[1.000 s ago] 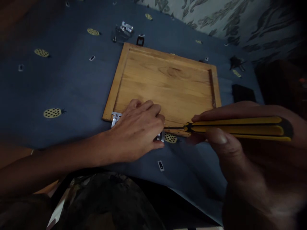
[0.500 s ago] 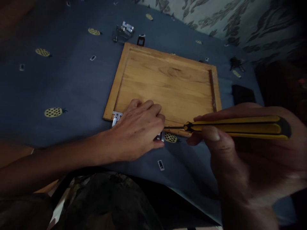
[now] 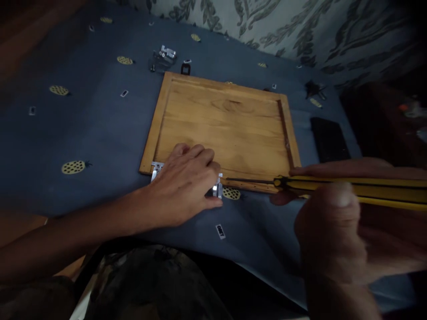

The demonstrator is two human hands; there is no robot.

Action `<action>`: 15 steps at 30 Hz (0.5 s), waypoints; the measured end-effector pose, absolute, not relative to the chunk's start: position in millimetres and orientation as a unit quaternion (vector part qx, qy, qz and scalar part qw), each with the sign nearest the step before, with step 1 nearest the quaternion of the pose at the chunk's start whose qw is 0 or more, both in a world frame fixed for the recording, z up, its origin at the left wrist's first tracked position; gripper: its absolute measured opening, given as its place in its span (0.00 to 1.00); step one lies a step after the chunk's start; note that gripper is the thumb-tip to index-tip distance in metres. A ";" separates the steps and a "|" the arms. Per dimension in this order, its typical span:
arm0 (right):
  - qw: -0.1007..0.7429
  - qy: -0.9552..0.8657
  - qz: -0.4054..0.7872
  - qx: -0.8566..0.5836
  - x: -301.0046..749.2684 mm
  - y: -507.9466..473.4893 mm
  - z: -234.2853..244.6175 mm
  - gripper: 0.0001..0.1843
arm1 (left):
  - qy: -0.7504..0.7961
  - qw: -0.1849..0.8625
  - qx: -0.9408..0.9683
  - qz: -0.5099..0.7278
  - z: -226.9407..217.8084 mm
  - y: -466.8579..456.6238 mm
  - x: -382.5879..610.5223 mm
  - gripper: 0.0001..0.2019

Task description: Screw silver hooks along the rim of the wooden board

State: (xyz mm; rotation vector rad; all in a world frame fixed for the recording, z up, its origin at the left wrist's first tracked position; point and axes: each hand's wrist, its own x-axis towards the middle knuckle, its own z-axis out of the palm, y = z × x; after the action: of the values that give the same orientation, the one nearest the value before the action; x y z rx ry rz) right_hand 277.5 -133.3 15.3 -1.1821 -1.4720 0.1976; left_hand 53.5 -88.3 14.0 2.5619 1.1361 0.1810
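A wooden cabinet door panel (image 3: 220, 120) with a raised frame lies on the blue cloth. My left hand (image 3: 187, 182) rests over its near edge, fingers curled and thumb low, closed around a metal hinge (image 3: 218, 190) whose right end shows beside the thumb. The rest of that hinge is hidden under the hand. Another silver hinge part (image 3: 157, 168) shows left of the hand, at the panel's near left corner. My right hand (image 3: 343, 231) grips a screwdriver (image 3: 320, 184) with a yellow and black handle. Its thin shaft points left along the near edge, the tip just right of the hinge.
Beyond the panel's far left corner lie metal hinge parts (image 3: 167, 52) with a clear plastic bag and a small black piece (image 3: 186, 68). To the right are a flat black object (image 3: 330, 138) and a dark spidery item (image 3: 314, 90). A patterned wall or curtain (image 3: 267, 22) rises behind.
My right hand has drawn the screwdriver back to the right, so more of its shaft and the hinge end show. My left hand keeps its hold. The view has shifted slightly.
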 end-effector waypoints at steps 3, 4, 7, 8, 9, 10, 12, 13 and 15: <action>0.551 -0.655 0.070 -0.512 273.3 -137.4 12.4 0.10 | 0.396 0.152 0.901 0.087 11.6 -89.3 52.6 0.17; 0.548 -0.653 0.074 -0.517 273.0 -138.8 12.1 0.09 | 0.397 0.148 0.901 0.092 10.6 -89.5 52.3 0.17; 0.555 -0.652 0.090 -0.510 272.6 -142.5 12.0 0.05 | 0.397 0.145 0.901 0.095 8.5 -89.6 51.1 0.17; 0.556 -0.653 0.095 -0.505 272.2 -143.3 12.0 0.04 | 0.397 0.144 0.902 0.094 8.3 -89.4 50.8 0.17; 0.559 -0.654 0.099 -0.501 271.8 -143.8 11.8 0.03 | 0.396 0.143 0.902 0.094 8.1 -89.3 50.4 0.18; 0.557 -0.656 0.103 -0.499 271.2 -144.0 11.6 0.04 | 0.394 0.140 0.904 0.093 7.9 -89.1 49.9 0.18; 0.559 -0.659 0.106 -0.492 270.3 -143.9 11.0 0.05 | 0.392 0.132 0.906 0.093 7.5 -88.9 49.1 0.19; 0.559 -0.661 0.106 -0.489 269.9 -143.6 10.6 0.06 | 0.392 0.128 0.906 0.093 7.2 -88.8 48.8 0.19; 0.561 -0.666 0.101 -0.480 269.3 -143.1 10.2 0.07 | 0.394 0.123 0.906 0.094 6.8 -88.7 48.5 0.20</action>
State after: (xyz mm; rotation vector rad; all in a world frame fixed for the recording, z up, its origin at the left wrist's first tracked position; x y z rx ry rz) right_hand 269.3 -143.1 10.2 -1.1315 -1.5698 0.2379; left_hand 48.5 -88.7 6.8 2.6423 1.1507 0.2737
